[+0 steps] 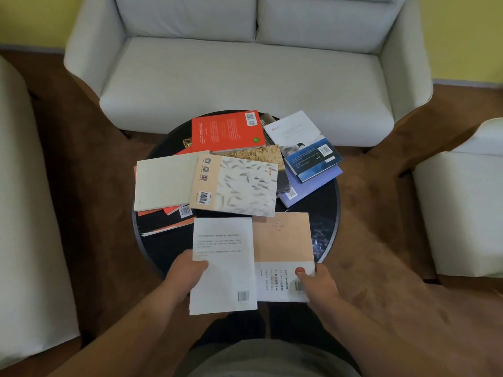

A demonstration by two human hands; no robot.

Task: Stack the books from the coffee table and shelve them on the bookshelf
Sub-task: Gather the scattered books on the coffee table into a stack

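round dark coffee table [330,202], scattered books [234,183]

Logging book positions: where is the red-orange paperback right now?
In the head view, the red-orange paperback lies at the far edge of the round black coffee table, nearest the pale grey sofa.

A pale grey two-seat fabric sofa [245,72] stands against yellow painted walls [462,28] on brown carpet [81,159], a round black coffee table [324,210] before it, flanked by a cream upholstered seat [21,213] at left and a second cream seat [462,208] at right.
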